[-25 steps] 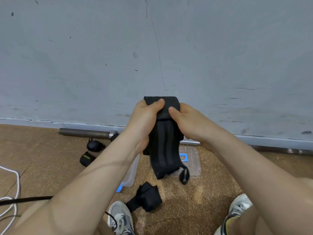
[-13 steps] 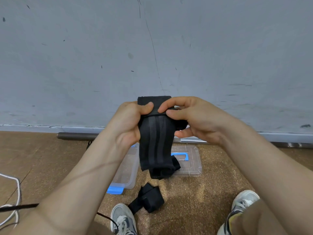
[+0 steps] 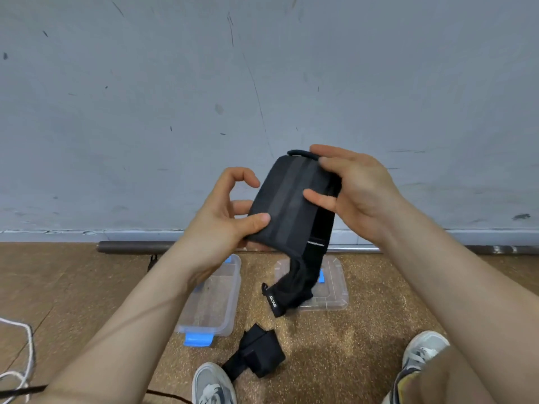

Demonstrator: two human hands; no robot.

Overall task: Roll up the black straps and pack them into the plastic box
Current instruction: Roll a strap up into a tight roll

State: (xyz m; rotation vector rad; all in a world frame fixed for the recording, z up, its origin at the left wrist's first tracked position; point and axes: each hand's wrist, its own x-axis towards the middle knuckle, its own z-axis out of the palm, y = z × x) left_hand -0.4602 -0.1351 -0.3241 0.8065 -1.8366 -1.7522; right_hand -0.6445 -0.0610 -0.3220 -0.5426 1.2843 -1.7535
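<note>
From the head camera, you hold a wide, striped black strap (image 3: pixel 288 205) up in front of the scuffed grey wall (image 3: pixel 175 112), tilted so its top leans to your right. Your left hand (image 3: pixel 221 220) pinches its lower left edge, thumb pressed flat on the front face and the lower fingers behind it, while the index finger curls free above the cloth without touching it. Your right hand (image 3: pixel 358 193) grips the upper right side: the thumb lies across the front and the other fingers wrap over the top corner (just under the small loop that sticks up there). The strap's loose tail hangs down from below your right hand, its labelled end dangling in front of the clear flat lid (image 3: pixel 335 290) on the speckled brown floor (image 3: pixel 73 287). The clear plastic box (image 3: pixel 214 301) with blue clips stands open beside that lid, under your left wrist. A second black strap (image 3: pixel 259 354), partly rolled, lies on the floor near the box's front corner, just beyond your left grey sneaker (image 3: pixel 213 386). A dark metal bar (image 3: pixel 128 246) runs along the foot of the wall.
</note>
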